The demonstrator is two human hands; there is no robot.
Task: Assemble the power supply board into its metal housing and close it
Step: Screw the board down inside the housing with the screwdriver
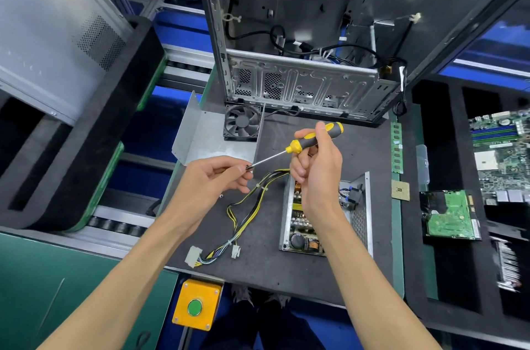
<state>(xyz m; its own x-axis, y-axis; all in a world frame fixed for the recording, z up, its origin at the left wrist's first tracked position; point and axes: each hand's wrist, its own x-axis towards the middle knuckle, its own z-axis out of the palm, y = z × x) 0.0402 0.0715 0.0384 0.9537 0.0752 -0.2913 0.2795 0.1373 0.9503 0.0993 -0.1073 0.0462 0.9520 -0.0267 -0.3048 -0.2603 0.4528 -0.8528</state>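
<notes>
We stand at a dark grey worktop (pixel 286 269) edged in green, with a yellow button box (pixel 197 305) fixed at its near edge. To our left runs a roller conveyor (pixel 120 225) carrying black foam trays (pixel 86 149) over blue framing. To our right sits another black foam tray (pixel 447 263), under even overhead light.

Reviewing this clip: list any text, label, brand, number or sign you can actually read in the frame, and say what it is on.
No text can be read in this frame.
Motherboard: markings and a white strip label, too small and blurred.
Hard drive circuit board: print too small to read.
Memory stick: sticker, illegible.
Screwdriver handle: no visible lettering.
Yellow button box: green button, no caption.
</notes>
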